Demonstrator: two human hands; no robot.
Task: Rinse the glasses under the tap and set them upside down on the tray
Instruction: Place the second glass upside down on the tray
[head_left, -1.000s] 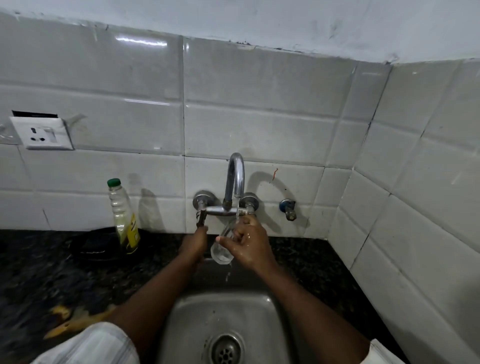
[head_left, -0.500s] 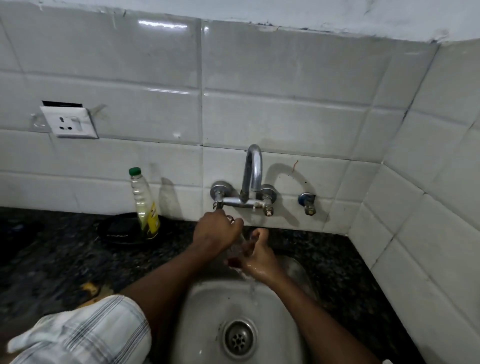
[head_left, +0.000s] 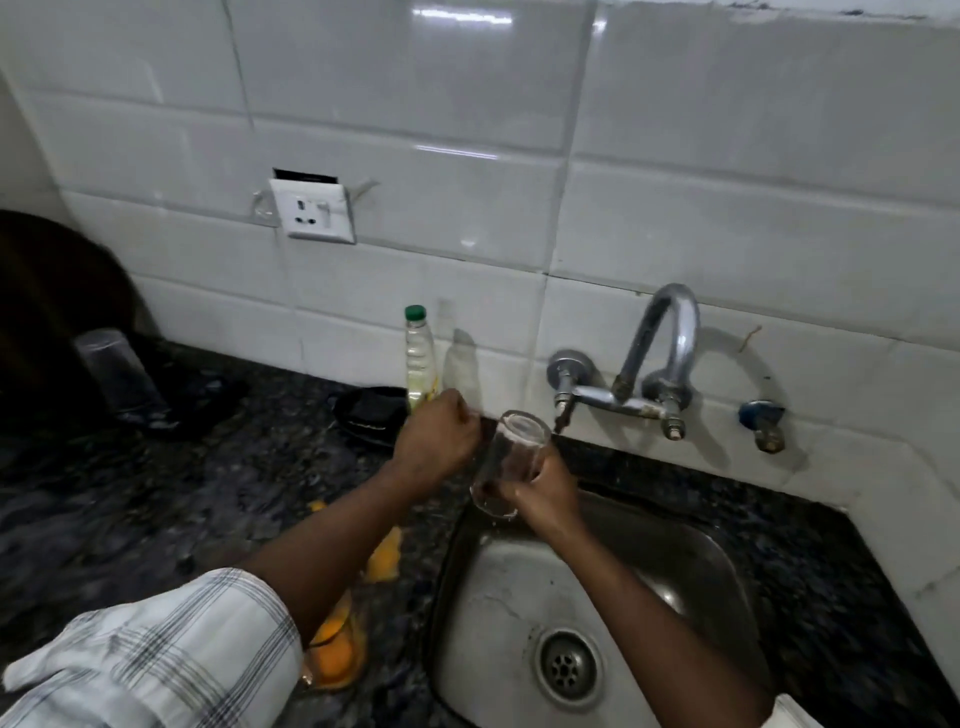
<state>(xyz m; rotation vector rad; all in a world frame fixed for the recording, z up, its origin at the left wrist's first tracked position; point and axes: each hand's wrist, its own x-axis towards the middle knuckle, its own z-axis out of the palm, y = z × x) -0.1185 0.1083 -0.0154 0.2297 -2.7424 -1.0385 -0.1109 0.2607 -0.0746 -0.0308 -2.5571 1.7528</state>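
Observation:
My right hand (head_left: 543, 491) is shut around a clear glass (head_left: 511, 457), held tilted with its base up and its rim down over the back left corner of the steel sink (head_left: 691, 566). My left hand (head_left: 436, 441) is a closed fist just left of the glass; I cannot tell whether it touches it. The tap (head_left: 665, 343) stands on the wall to the right of the glass, with no water stream visible. A second glass (head_left: 119, 371) stands upside down at far left on a dark tray (head_left: 202, 395).
An oil bottle with a green cap (head_left: 420, 358) and a black dish (head_left: 371, 415) sit behind my left hand. Orange and yellow scraps (head_left: 332, 654) lie on the dark stone counter by the sink's left edge. A wall socket (head_left: 314, 210) is above.
The glass has come away from under the tap spout and been turned base up. My left hand has left the tap handle. The view has swung left, showing the tray.

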